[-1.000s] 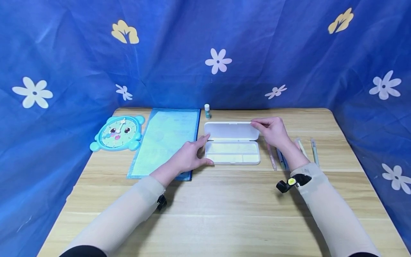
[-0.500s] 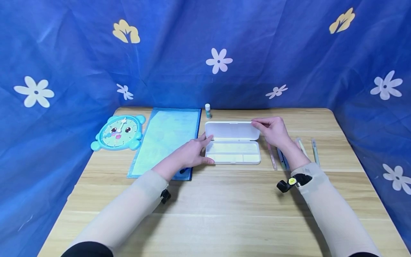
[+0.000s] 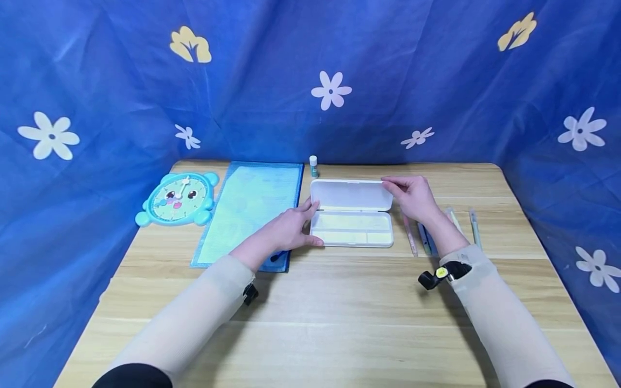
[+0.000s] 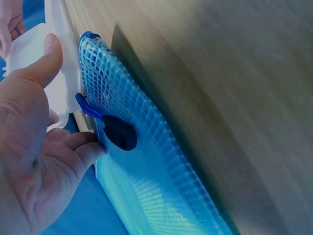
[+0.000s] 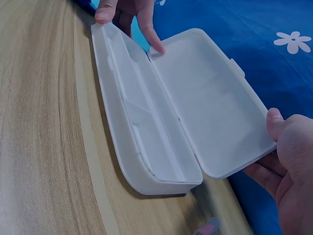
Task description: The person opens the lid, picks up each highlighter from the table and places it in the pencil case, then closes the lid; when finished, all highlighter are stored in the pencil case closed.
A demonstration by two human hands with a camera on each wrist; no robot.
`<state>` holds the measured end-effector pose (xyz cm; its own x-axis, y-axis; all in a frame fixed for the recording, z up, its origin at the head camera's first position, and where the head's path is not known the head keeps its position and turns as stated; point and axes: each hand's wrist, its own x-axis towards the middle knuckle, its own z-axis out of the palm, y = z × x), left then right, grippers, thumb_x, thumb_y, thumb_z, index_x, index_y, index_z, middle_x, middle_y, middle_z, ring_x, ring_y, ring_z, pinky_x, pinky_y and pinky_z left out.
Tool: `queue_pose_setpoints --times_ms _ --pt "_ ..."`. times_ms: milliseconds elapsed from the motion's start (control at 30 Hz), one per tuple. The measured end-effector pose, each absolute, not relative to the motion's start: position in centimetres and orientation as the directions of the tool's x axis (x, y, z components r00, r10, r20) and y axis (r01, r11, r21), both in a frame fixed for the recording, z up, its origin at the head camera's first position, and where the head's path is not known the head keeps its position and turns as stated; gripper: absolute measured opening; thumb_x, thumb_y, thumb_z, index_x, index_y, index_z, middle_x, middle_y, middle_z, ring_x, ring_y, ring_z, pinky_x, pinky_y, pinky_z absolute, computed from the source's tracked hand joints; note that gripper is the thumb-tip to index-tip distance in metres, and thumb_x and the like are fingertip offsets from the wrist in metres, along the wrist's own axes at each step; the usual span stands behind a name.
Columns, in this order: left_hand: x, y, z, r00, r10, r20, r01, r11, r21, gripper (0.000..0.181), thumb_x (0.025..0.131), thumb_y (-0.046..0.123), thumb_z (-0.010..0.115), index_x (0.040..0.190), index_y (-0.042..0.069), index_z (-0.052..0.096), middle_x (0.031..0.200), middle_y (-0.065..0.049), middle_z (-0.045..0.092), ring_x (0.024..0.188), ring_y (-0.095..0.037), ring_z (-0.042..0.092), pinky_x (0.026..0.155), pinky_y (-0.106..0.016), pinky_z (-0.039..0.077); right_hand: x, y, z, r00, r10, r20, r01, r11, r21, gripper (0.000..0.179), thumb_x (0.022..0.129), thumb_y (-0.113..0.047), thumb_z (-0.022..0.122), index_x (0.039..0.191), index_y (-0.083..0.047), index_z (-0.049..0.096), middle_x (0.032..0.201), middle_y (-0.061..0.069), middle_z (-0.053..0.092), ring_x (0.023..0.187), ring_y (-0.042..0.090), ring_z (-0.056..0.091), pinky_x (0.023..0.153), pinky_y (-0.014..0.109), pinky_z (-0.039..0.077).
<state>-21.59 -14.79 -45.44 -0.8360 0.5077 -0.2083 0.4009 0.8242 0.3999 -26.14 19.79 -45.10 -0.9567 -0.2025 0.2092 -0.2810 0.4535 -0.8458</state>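
Note:
A white pencil case (image 3: 351, 229) lies on the table with its lid (image 3: 351, 195) raised on the hinge. Its divided compartments (image 5: 151, 112) hold nothing. My left hand (image 3: 290, 229) grips the left end, thumb at the front corner and index finger on the inner side of the lid by the hinge. The right hand (image 3: 412, 196) pinches the lid's upper right corner; in the right wrist view the thumb (image 5: 275, 120) lies on the inside and the other fingers are behind. A blue mesh zip pouch (image 4: 142, 161) with a dark zipper pull (image 4: 120, 132) lies under the left hand.
A glue stick (image 3: 313, 166) stands behind the case. Several pens, including a pink pen (image 3: 409, 236) and a pale teal pen (image 3: 475, 228), lie right of it, partly hidden by the right arm. A blue toy clock (image 3: 178, 199) lies far left. Blue cloth (image 3: 271, 108) hangs behind the table.
The lid stands slightly steeper than before, with the right hand still on its corner. My left wrist has shifted a little right, and the pouch's zipper pull now shows beneath it.

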Motion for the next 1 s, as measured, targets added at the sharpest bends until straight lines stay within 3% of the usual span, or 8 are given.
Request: queue_pose_setpoints --times_ms 100,167,233,367,600,1000 --pt "-21.7 -14.6 -45.5 -0.837 0.503 -0.214 0.395 0.827 0.399 0.115 0.087 0.062 0.08 0.17 0.012 0.016 0.174 -0.017 0.008 0.15 -0.044 0.036 0.121 -0.05 0.035 -26.1 19.9 -45.0 -0.958 -0.19 0.214 -0.282 0.5 -0.819 0.036 0.107 -0.028 0.068 0.133 -0.004 0.075 0.117 0.015 0.077 0.072 0.023 0.072 0.064 0.022 0.053" --pt "-21.7 -14.5 -45.5 -0.84 0.496 -0.218 0.388 0.832 0.397 0.115 0.087 0.063 0.08 0.17 0.013 0.016 0.174 -0.016 0.008 0.15 -0.043 0.036 0.121 -0.05 0.035 -26.1 19.9 -44.9 -0.963 -0.174 0.204 -0.265 0.51 -0.819 0.038 0.106 -0.028 0.069 0.136 -0.004 0.072 0.119 0.015 0.077 0.095 0.023 0.073 0.078 0.024 0.055" --pt "-21.7 -14.5 -45.5 -0.843 0.492 -0.219 0.385 0.835 0.394 0.116 0.087 0.063 0.08 0.17 0.012 0.016 0.174 -0.016 0.008 0.15 -0.044 0.036 0.121 -0.05 0.035 -26.0 20.1 -44.8 -0.968 -0.162 0.194 -0.25 0.501 -0.829 0.04 0.105 -0.026 0.07 0.139 -0.004 0.07 0.122 0.016 0.076 0.108 0.028 0.073 0.087 0.03 0.058" --pt "-21.8 -14.5 -45.5 -0.845 0.488 -0.218 0.386 0.84 0.382 0.118 0.086 0.065 0.08 0.169 0.011 0.015 0.174 -0.015 0.008 0.15 -0.044 0.036 0.12 -0.05 0.035 -25.9 20.7 -44.5 -0.965 -0.152 0.216 -0.263 0.474 -0.84 0.041 0.104 -0.021 0.072 0.141 -0.002 0.068 0.127 0.018 0.074 0.111 0.034 0.073 0.094 0.038 0.059" --pt "-22.1 -14.7 -45.3 -0.849 0.476 -0.228 0.368 0.844 0.391 0.121 0.084 0.064 0.082 0.17 0.013 0.015 0.174 -0.015 0.011 0.15 -0.045 0.036 0.121 -0.052 0.034 -25.2 22.1 -44.3 -0.963 -0.137 0.233 -0.27 0.481 -0.834 0.04 0.103 -0.017 0.073 0.139 -0.002 0.069 0.123 0.02 0.075 0.11 0.033 0.073 0.091 0.024 0.057" --pt "-22.2 -14.7 -45.5 -0.849 0.481 -0.219 0.373 0.839 0.397 0.122 0.084 0.065 0.082 0.17 0.012 0.014 0.174 -0.015 0.009 0.15 -0.046 0.035 0.121 -0.053 0.033 -23.6 24.2 -44.6 -0.966 -0.125 0.225 -0.257 0.501 -0.826 0.042 0.103 -0.02 0.073 0.141 -0.002 0.068 0.124 0.019 0.074 0.109 0.028 0.074 0.09 0.018 0.055"
